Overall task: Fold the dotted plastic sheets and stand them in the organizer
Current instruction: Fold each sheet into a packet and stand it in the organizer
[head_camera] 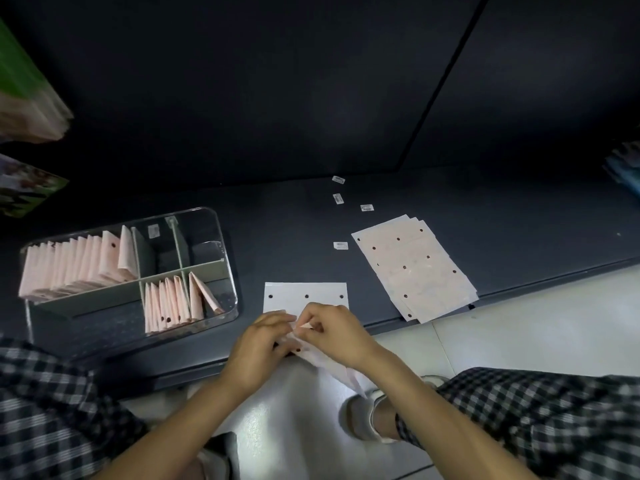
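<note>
both hands close together, left hand (258, 344) and right hand (332, 332) fingers curled, pinching

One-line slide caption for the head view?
Both hands fold a dotted sheet beside the half-filled clear organizer.

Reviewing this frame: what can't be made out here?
Head view only:
- Sheet being folded: its fold state is covered by the left hand and right hand.
- Small labels on the table: print too small to read.
- Stack at the left edge: cut off and blurred.
- Folded sheets in the organizer: overlapping, so no reliable count.
</note>
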Available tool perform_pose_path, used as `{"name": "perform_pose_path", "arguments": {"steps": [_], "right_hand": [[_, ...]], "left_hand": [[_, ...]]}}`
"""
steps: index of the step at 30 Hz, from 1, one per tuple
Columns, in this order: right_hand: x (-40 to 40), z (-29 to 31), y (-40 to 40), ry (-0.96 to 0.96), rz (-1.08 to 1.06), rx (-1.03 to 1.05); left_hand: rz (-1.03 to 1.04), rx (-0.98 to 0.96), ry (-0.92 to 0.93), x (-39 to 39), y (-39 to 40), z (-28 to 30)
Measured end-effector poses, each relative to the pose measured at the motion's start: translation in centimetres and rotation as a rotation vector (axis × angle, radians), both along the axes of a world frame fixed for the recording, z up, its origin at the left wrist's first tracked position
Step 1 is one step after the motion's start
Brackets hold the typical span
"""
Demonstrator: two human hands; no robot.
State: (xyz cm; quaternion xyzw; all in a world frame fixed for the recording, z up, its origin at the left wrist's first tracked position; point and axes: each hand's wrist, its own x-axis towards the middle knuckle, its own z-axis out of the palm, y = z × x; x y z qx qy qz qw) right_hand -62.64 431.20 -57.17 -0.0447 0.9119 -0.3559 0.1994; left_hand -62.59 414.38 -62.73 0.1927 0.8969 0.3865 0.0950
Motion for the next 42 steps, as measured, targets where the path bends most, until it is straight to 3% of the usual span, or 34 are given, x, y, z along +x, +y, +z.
{"name": "perform_pose_path", "arguments": {"steps": [5, 8, 12, 18, 24, 30, 33, 37, 39, 42], "right_hand": [[-1.7, 0.6, 5.0, -0.417, 0.021, -0.158], [-2.2, -0.6, 7.8, -0.402, -0.114, -0.237], [-2.3, -3.6, 7.3, -0.278, -0.385, -0.227], [-3.0, -6.5, 6.0, -0.174, -0.579, -0.055], [-3.5, -7.1, 5.7, -0.151, -0.585, 0.041], [-2.8, -6.5, 5.3, -0.031, -0.609, 0.133], [-1.0, -6.1, 4.6, 0.324, -0.419, 0.296], [1.0, -6.4, 2.6, 0.696, 0.155, 0.312], [2.0, -7.2, 1.5, 0.731, 0.360, 0.419], [3.0, -8.2, 2.5, 0.699, 0.431, 0.537]], "left_hand": [[0.295, 0.302, -0.335, -0.5, -0.7, -0.3], [0.496, 0.553, -0.471, -0.6, -0.4, -0.2], [0.544, 0.579, -0.438, -0.7, 0.0, 0.4], [0.196, 0.003, 0.068, 0.9, 0.1, -0.1], [-0.187, -0.462, 0.171, 2.5, -0.8, -2.0], [-0.277, -0.666, 0.252, 2.9, -1.7, -2.5], [-0.308, -0.712, 0.251, 2.7, -1.9, -3.5], [-0.314, -0.755, 0.217, 2.4, -1.8, -3.5], [-0.301, -0.744, 0.203, 2.2, -1.7, -3.4], [-0.296, -0.719, 0.227, 2.1, -2.0, -3.0]]}}
